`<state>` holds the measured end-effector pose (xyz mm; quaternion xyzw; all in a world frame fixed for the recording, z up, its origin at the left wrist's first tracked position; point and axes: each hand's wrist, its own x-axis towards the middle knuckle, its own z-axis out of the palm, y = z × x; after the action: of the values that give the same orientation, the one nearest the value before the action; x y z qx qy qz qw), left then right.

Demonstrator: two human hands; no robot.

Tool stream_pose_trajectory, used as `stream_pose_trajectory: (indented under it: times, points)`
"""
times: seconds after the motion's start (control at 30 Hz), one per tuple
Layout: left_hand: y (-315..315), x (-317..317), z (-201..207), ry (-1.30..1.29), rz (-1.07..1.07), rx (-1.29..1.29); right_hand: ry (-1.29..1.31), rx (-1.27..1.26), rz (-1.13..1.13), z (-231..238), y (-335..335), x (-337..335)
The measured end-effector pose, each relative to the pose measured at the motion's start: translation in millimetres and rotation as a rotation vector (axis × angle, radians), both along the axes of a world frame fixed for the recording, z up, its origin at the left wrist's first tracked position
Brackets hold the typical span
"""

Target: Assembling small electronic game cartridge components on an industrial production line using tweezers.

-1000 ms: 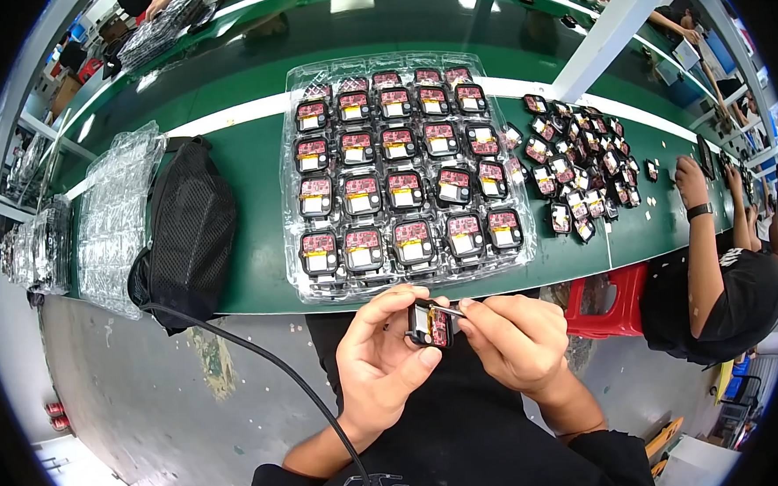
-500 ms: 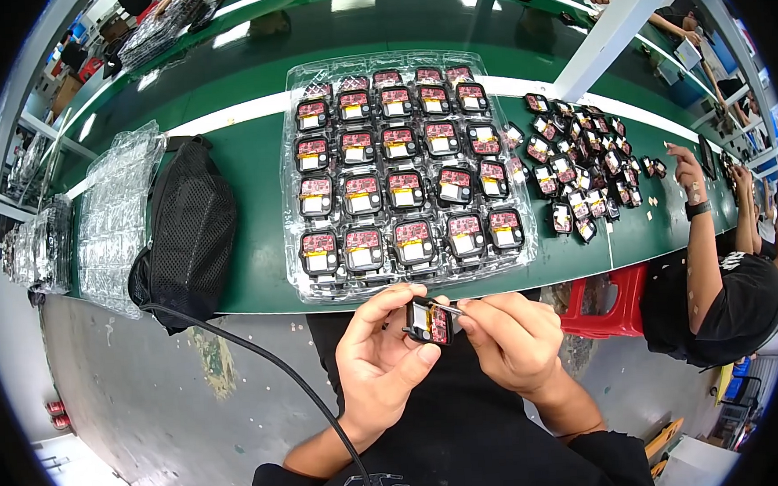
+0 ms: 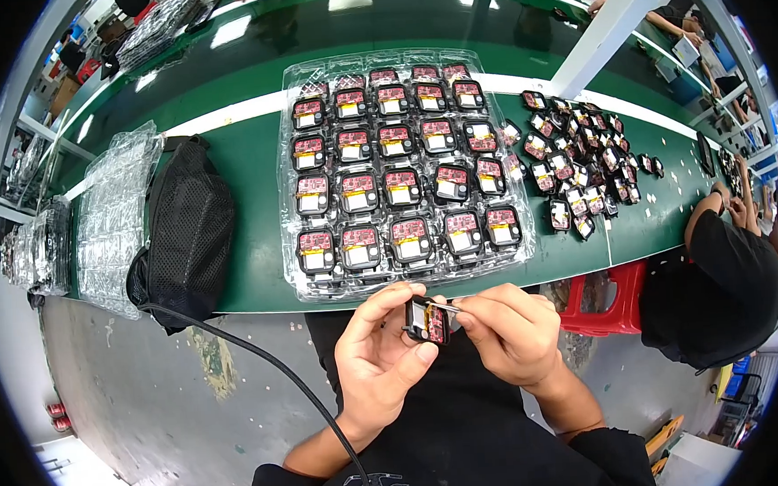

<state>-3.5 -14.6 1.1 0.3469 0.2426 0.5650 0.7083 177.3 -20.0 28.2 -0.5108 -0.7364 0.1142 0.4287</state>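
Observation:
My left hand (image 3: 379, 353) holds a small black watch-like case (image 3: 427, 322) tilted between thumb and fingers. Inside it show a red circuit board, a silver-white block and a strip of yellow tape. My right hand (image 3: 514, 335) pinches thin metal tweezers (image 3: 448, 308), whose tip meets the upper right edge of the case. What the tip touches is too small to make out. Just beyond my hands, at the bench's near edge, a clear plastic tray (image 3: 296, 279) carries rows of similar open cases (image 3: 410, 239).
Right of the tray lies a loose pile of similar cases (image 3: 578, 158). On the left are a black mesh bag (image 3: 196, 222), a black cable (image 3: 276, 361) and stacked clear trays (image 3: 115, 218). A red stool (image 3: 625, 301) and a co-worker (image 3: 716, 279) are at the right.
The co-worker at the right has drawn an arm back from the bench beside the pile. My hands and the case have hardly moved.

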Motion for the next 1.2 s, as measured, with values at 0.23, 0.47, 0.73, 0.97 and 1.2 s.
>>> stream_pose_trajectory:
  times: [0.23, 0.47, 0.73, 0.97, 1.2]
  points:
    - [2, -2, 0, -0.05, -0.021, 0.033, 0.006, 0.004, -0.017, 1, -1, 0]
    - [3, -1, -1, -0.039, -0.028, 0.057, 0.002, -0.042, 0.036, 4, 1, 4]
    - [-1, 6, 7, 0.032, 0.057, -0.044, -0.023, 0.048, -0.075, -4, -4, -8]
    - [-4, 4, -1, 0.018, 0.041, 0.094, -0.006, 0.05, -0.097, -7, -6, -12]
    - [-7, 5, -6, 0.082, 0.061, 0.112, -0.118, -0.019, -0.067, 3, -8, -7]
